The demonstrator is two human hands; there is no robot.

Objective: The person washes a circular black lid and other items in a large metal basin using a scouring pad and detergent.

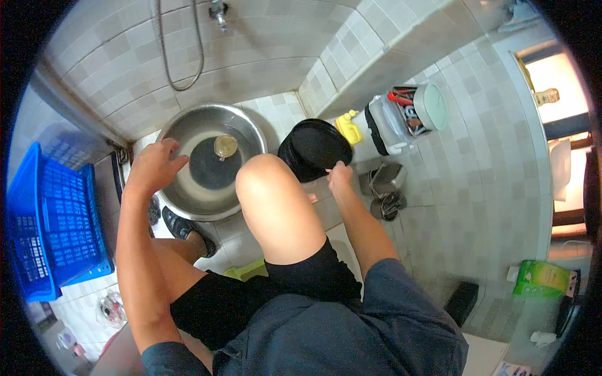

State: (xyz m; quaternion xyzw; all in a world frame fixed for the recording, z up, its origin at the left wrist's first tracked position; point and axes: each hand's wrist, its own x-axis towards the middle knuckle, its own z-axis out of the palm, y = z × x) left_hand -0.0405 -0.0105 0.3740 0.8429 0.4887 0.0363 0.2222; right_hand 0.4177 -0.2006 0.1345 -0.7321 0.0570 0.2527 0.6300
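Observation:
A wide metal basin [197,207] with water in it stands on the tiled floor in front of me. Inside it, towards the right, is a small round container [225,146], perhaps a strainer or cup. Over the basin's left rim is my left hand [157,164], fingers apart and holding nothing. My right hand [339,175] has its fingers closed at the lower right rim of a black bucket [317,148]; whether it grips the rim or something small cannot be told. A yellow plastic bottle [348,129] stands just right of the bucket.
A blue plastic basket [70,216] stands at the left. On the right are a caddy with tools [400,120], a metal container [389,178] and a small dark pot [385,209]. A shower hose [162,51] hangs on the far wall below a tap [218,11].

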